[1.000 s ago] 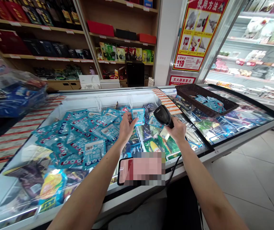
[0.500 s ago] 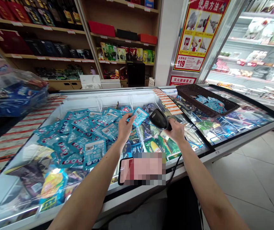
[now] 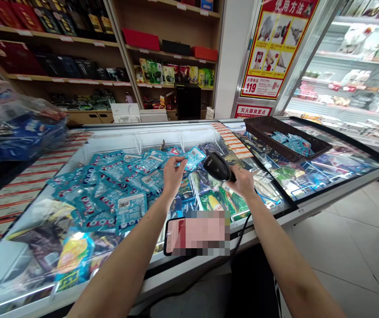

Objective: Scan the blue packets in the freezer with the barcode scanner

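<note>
Between the thumb and fingers of my left hand [image 3: 174, 174] is a small blue packet [image 3: 194, 158], its white barcode label facing up. My right hand [image 3: 243, 182] is wrapped round the handle of a black barcode scanner [image 3: 217, 167], whose head points left at the packet, a short gap apart. A heap of similar blue packets [image 3: 110, 185] lies on the freezer's glass top, left of my left hand. Below and between my forearms rests a phone [image 3: 175, 238], its screen partly blurred out.
A brown basket [image 3: 252, 126] with several blue packets stands on the freezer lid [image 3: 351, 172] at the right. The scanner's cable [image 3: 242, 234] runs down over the front edge. A plastic-wrapped bundle [image 3: 17, 132] sits at the left. Shelves line the back.
The scanner has shifted slightly left, nearer the packet. In my left hand, the packet has tilted a little. The heap and the basket look the same.
</note>
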The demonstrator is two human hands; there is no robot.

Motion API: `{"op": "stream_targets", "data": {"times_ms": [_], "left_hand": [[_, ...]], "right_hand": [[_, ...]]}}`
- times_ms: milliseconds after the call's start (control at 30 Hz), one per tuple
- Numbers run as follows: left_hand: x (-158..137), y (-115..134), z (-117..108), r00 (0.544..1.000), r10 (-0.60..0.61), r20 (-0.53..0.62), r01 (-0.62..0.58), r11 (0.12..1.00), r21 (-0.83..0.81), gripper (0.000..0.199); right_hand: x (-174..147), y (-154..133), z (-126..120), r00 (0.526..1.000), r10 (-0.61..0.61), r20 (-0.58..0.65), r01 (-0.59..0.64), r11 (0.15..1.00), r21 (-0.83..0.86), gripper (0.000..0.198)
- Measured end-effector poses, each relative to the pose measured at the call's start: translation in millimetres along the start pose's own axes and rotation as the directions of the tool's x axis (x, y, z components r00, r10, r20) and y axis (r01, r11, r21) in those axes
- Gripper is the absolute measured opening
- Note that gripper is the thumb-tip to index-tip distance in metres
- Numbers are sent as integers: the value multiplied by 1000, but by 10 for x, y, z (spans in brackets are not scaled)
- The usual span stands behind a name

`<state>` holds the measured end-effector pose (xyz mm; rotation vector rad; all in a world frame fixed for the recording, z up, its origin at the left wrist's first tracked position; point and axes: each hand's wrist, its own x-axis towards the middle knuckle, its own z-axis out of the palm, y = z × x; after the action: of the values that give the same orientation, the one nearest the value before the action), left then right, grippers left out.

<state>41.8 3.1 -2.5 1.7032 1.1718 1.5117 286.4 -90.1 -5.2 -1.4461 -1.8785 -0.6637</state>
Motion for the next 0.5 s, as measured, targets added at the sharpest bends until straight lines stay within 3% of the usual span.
{"op": "stream_targets", "data": {"times_ms": [500], "left_hand": [[-26,24,12,1000,17,-5,-17,1000,0,27]], "right_hand": [[-12,-17,43,998,-51,34,51,999,5,25]]}}
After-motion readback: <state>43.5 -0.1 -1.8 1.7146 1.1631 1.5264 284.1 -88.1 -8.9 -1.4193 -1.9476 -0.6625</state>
